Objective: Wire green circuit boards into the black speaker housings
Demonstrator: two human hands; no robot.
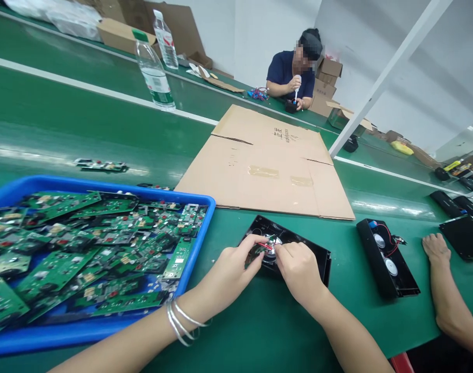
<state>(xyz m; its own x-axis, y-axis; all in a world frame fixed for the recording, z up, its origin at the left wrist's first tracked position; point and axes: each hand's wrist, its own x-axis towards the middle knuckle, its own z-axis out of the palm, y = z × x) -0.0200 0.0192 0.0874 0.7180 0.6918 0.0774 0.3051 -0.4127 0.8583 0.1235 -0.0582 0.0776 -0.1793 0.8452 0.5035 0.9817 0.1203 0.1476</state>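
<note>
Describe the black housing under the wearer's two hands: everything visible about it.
The black housing is a shallow, open, roughly rectangular shell of what looks like plastic. It lies flat on the green belt, just right of the blue tray and near the edge of the flattened cardboard. Inside, a round silvery speaker and red wires show between the fingers. The left hand and right hand rest over its middle, pinching small parts there and hiding much of the interior.

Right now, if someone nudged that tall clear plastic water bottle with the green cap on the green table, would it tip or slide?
The tall clear plastic water bottle would probably tip: it is narrow, upright and looks nearly empty, so likely light. Once down, its round body would probably roll on the smooth green table.
</note>
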